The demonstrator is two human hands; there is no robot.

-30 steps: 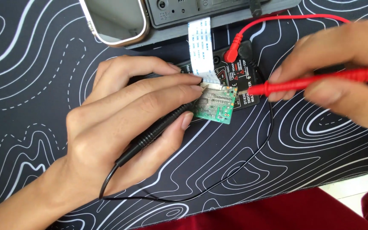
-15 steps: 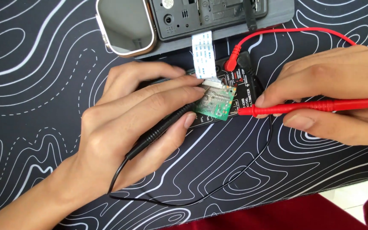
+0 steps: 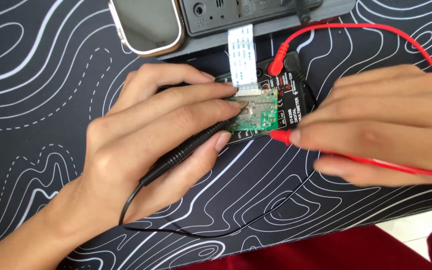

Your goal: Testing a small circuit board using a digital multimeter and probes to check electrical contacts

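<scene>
Fingers of my left hand (image 3: 151,145) pinch the black probe (image 3: 191,147), its tip on the small green circuit board (image 3: 256,114) lying atop the black multimeter (image 3: 291,100). My right hand (image 3: 381,125) pinches the red probe (image 3: 376,162), whose tip touches the board's lower right edge.

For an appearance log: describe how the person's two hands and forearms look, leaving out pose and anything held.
Both the left hand and the right hand are bare: no gloves, rings or visible watch. The left forearm shows no sleeve up to the frame edge. The right wrist is out of view. Fingernails are short and unpainted.
</scene>
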